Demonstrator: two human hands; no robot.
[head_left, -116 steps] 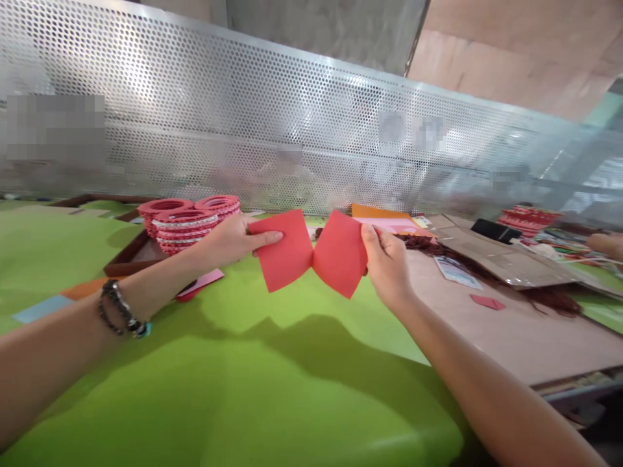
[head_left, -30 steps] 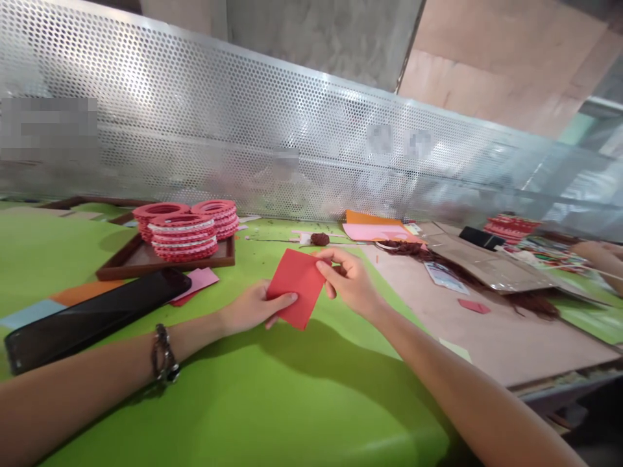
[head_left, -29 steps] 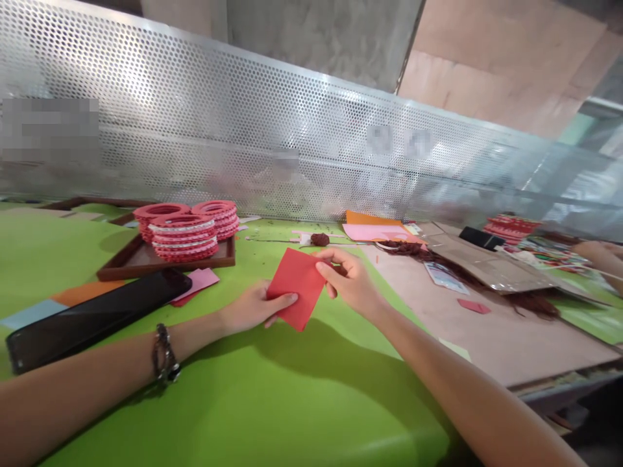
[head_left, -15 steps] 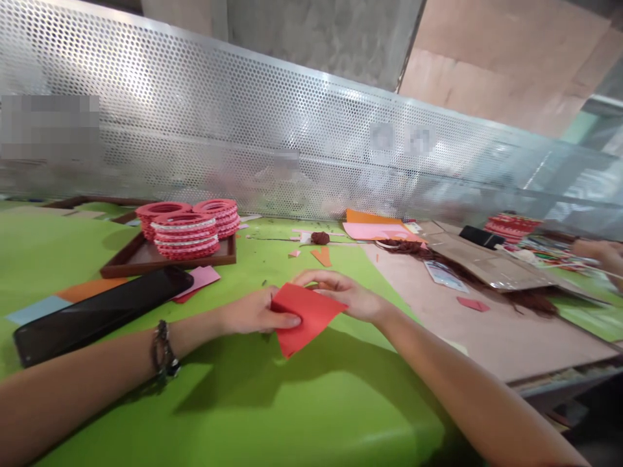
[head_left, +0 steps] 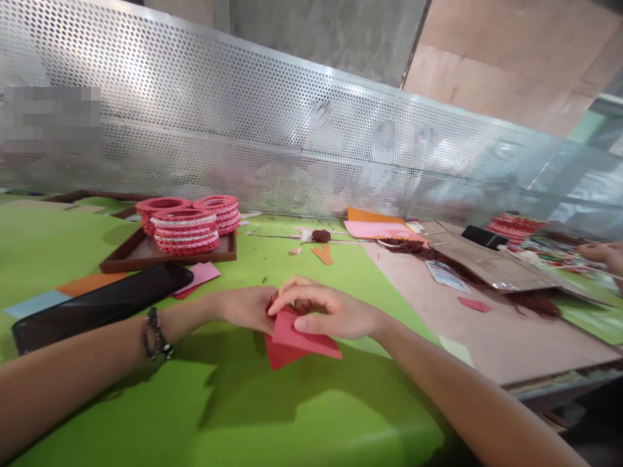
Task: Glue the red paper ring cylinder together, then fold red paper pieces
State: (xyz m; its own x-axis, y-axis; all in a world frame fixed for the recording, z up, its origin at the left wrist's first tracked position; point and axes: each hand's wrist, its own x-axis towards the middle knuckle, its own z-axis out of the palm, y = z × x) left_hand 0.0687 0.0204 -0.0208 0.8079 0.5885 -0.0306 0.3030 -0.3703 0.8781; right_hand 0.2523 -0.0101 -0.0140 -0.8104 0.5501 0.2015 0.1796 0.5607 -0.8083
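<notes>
A piece of red paper is held above the green table cover, bent so that one part lies over another. My left hand grips its far left side, with most of the fingers hidden behind the paper. From the right, my right hand reaches across; its thumb presses on the near face and its curled fingers meet the upper left edge beside the left hand. A dark phone-like slab lies left of my hands, over orange, blue and pink paper pieces.
Stacked red and white rings stand in a brown tray at the left. Brown yarn and an orange scrap lie ahead. Cardboard is at right, near another person's hand. A perforated metal screen runs behind.
The red paper has been bent over and tilted lower. My right hand has moved from behind it onto its near face, with the fingers now close against my left hand.
</notes>
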